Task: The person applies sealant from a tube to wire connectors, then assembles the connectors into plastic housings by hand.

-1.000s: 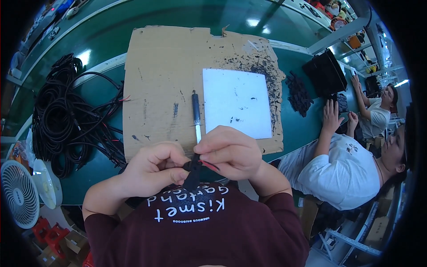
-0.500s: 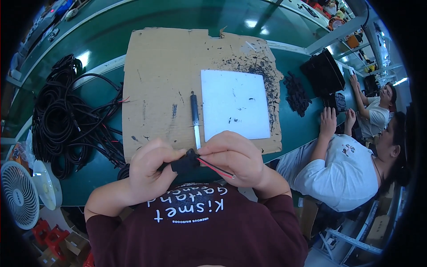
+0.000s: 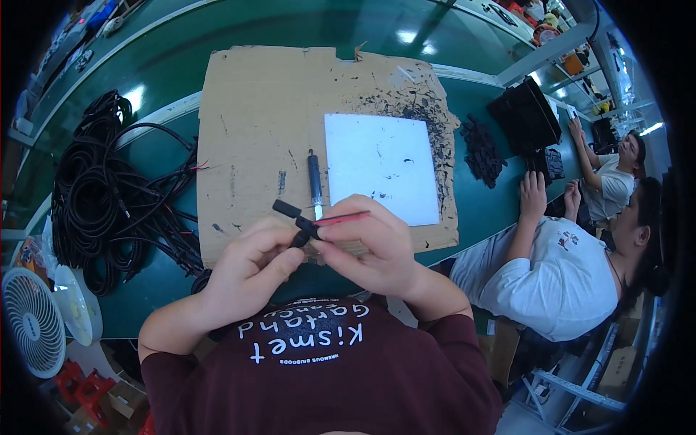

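Note:
Between my two hands is a small black rubbery cable part [image 3: 287, 209], its blocky end pointing up and left. A red and a black wire [image 3: 344, 218] come out of it to the right, across my right fingers. My left hand [image 3: 255, 262] pinches the lower piece between thumb and fingers. The thumb and fingertips of my right hand [image 3: 371, 243] close on its right side, by the wires. Just beyond lies a knife [image 3: 315, 179] with a dark handle, its blade partly hidden behind the part. A white board [image 3: 384, 170] with black scraps lies right of the knife.
Cardboard [image 3: 254, 130] covers the green table [image 3: 467, 210], with black trimmings at its far right. Coiled black cables [image 3: 94, 181] lie left, near a white fan [image 3: 32, 326]. Black pieces [image 3: 482, 152] and a black bin [image 3: 525, 116] stand right, beside two people.
The black part has turned, so its blocky end now points away from me and the wires lie nearly level. My left hand has shifted its grip lower; my right hand has moved slightly left.

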The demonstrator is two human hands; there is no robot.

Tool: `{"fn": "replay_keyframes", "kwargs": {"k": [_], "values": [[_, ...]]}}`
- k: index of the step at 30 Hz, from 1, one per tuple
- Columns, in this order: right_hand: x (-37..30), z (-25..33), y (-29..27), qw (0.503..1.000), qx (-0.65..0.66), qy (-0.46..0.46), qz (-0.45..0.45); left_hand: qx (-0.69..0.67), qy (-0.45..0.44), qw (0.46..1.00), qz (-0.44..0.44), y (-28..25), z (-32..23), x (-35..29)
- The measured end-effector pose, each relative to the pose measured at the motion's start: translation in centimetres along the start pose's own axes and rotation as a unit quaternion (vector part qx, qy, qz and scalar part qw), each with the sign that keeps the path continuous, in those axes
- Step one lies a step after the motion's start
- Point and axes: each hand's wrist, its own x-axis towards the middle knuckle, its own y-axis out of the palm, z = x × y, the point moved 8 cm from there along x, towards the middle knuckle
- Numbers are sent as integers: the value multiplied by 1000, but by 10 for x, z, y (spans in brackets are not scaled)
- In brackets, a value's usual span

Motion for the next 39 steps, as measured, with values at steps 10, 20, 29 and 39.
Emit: {"fn": "replay_keyframes", "kwargs": {"k": [10, 20, 29, 39], "values": [[-7, -35, 7, 937, -154, 102, 298, -14, -66, 997, -47, -38, 12, 9], [-28, -74, 43, 893, -268, 100, 347, -21, -47, 997, -66, -35, 22, 13], [-29, -81, 40, 911, -230, 121, 320, -32, -62, 994, -83, -31, 26, 16], [-39, -92, -116, 919, 314, 235, 38, -57, -107, 990, -67, -28, 33, 15]]}}
